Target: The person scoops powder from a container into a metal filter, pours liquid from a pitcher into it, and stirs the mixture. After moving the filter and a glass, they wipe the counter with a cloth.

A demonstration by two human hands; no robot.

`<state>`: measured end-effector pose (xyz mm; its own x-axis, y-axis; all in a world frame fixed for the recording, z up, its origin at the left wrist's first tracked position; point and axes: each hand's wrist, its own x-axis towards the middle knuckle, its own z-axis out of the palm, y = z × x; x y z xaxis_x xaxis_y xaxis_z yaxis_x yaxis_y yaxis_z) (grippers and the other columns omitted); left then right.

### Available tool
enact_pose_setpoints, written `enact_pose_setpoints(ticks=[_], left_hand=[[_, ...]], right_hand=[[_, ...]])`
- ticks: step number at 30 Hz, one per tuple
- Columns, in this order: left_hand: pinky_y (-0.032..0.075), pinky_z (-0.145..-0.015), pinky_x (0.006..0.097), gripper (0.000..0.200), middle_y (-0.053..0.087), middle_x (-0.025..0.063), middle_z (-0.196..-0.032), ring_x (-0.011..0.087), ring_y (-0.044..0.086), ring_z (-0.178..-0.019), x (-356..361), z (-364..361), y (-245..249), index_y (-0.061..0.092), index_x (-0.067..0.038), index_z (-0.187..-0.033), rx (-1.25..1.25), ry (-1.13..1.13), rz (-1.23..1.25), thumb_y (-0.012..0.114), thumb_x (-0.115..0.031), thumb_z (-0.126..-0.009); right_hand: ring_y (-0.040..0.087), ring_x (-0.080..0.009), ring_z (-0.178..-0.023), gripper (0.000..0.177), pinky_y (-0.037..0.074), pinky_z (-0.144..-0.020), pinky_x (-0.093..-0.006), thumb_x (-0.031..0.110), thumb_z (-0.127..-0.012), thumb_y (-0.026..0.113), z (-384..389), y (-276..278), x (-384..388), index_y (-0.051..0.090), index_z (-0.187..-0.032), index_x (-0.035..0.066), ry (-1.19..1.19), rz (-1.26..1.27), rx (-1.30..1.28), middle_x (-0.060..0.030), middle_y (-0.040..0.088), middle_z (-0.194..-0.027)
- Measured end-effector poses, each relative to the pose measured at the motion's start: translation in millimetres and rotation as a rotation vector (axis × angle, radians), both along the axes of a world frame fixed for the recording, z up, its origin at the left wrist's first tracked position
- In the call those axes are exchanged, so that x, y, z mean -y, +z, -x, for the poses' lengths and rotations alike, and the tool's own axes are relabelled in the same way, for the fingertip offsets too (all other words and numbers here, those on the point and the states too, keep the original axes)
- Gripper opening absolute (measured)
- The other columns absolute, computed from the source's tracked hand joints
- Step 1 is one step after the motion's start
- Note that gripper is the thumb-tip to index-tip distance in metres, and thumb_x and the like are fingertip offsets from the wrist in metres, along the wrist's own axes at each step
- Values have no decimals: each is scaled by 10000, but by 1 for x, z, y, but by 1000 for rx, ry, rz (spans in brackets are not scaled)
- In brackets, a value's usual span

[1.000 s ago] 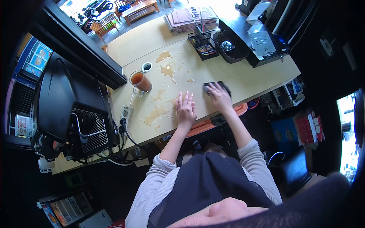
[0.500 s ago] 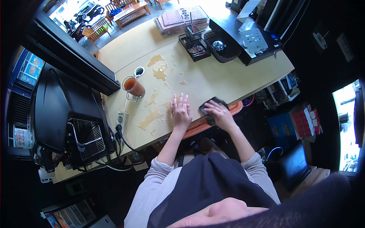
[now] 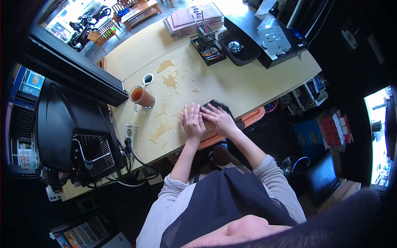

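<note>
My left hand (image 3: 191, 122) lies flat, fingers spread, on the beige counter (image 3: 256, 84) beside puddles of brown spilled liquid (image 3: 160, 129). My right hand (image 3: 218, 118) presses a dark cloth (image 3: 215, 103) onto the counter, right next to my left hand. More spilled liquid (image 3: 170, 78) lies farther back. A glass mug of brown drink (image 3: 141, 97) stands left of the spill, with a small white cup (image 3: 147, 78) behind it.
A power strip (image 3: 130, 131) with cables lies at the counter's left edge, beside a black machine (image 3: 70, 124). At the back stand a black organiser tray (image 3: 207, 47), a tray with a bell (image 3: 235, 46), stacked menus (image 3: 194, 18) and a black till (image 3: 275, 39).
My right hand has slid the dark cloth left along the counter's front edge until it meets my left hand. My left hand has stayed flat in place.
</note>
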<state>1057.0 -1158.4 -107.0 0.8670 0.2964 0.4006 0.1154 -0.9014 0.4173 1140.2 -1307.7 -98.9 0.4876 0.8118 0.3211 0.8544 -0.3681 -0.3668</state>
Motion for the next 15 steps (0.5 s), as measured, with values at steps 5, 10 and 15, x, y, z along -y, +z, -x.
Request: enact_pose_setpoints(ticks=[5,10,15], left_hand=[[154,-1205,538,438,450,113,-1520,376,286,-1465,-1,2,1,557,-81,-1390,-12,-18,28,382,-243,-1022],[142,-1204,545,441,441,113,-1526,385,270,-1470,-1,2,4,553,-85,-1398,-65,-31,70,365,-246,-1032],[124,-1208,544,447,436,111,-1531,384,261,-1474,-2,2,5,546,-99,-1409,-93,-21,81,356,-254,-1035]], right_hand=[[452,-238,-1391,491,370,-1140,-414,81,-856,619,11,12,57,604,-1334,191,12,18,-73,-21,539,-1454],[485,-270,-1361,390,396,-1094,-449,79,-888,621,-35,21,108,648,-1268,161,-287,-51,-113,-51,591,-1393],[450,-314,-1378,374,355,-1128,-455,141,-950,570,-101,9,117,607,-1322,146,-518,-46,-34,-73,549,-1434]])
